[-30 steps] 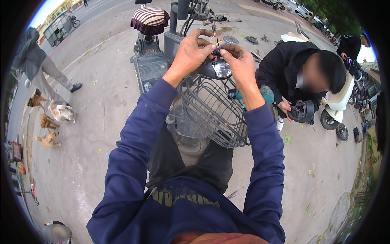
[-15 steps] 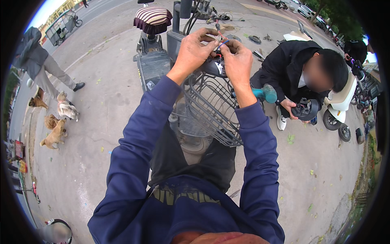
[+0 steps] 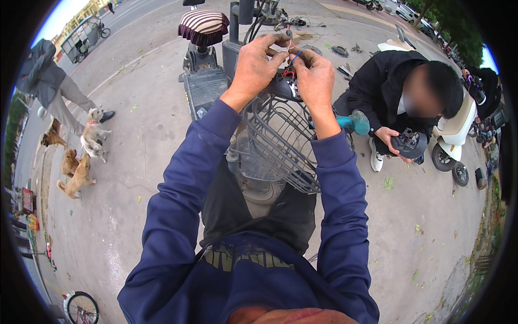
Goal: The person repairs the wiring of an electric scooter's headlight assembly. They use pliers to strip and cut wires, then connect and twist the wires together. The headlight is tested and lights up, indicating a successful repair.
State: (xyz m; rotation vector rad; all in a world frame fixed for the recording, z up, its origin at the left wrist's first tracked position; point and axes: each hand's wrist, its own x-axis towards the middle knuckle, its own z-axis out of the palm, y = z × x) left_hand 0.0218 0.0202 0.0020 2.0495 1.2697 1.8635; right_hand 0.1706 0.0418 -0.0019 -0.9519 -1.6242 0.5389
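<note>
The left hand (image 3: 256, 66) at 12 o'clock and the right hand (image 3: 316, 80) at 1 o'clock pinch thin wires (image 3: 295, 55). A dark basket (image 3: 278, 143) sits near the middle. At 2 o'clock, a person in black (image 3: 383, 89) holds a round black thing (image 3: 408, 144). Dogs (image 3: 81, 175) are at 9 o'clock, a striped seat (image 3: 203, 26) at 11.

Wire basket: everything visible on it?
The dark wire basket looks metal: thin, curved bars with open gaps. It sits below the left hand and right hand, just under a dark glossy housing. The right forearm hides part. Neither hand touches it; contact with the teal tool is unclear.
</note>
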